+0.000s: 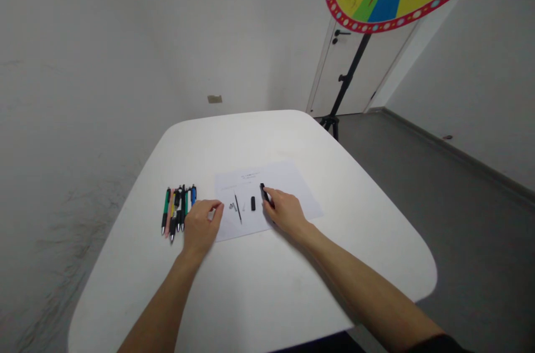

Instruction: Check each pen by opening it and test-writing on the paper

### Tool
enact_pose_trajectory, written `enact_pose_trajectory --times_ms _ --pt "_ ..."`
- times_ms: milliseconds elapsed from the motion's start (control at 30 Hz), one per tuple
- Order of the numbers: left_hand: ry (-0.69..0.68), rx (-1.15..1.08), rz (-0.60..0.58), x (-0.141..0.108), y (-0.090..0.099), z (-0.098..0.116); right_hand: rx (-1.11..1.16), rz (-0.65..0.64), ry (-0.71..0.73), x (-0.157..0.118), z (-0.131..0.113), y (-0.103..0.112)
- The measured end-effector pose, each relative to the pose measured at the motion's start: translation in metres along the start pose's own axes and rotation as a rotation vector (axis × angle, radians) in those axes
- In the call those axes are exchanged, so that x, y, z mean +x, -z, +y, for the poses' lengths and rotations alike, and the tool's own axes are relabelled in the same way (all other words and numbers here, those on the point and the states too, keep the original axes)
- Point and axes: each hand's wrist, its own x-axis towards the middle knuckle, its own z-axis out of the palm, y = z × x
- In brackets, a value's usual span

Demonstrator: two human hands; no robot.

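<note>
1. Far part of the table [251, 141]: loads of room to pass.
2. Near side, between the forearms [181, 280]: decent gap too.
3. Left's kinda blocked, pens [183, 208] bunched just beside the left hand [203, 225].
4. Between that and the right hand [286, 211], thin refill [238, 209] and black cap [253, 204] get in the way.

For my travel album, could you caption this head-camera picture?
At a white table, the right hand holds a black piece near small parts on paper; the left hand is beside assorted pens.
</note>
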Motion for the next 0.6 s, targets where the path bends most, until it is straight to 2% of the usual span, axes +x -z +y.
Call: enact_pose_trajectory --times_ms 600 --pt "-0.006 -0.012 -0.005 0.0005 -0.001 0.0018 0.034 0.057 0.063 0.0011 0.005 -0.004"
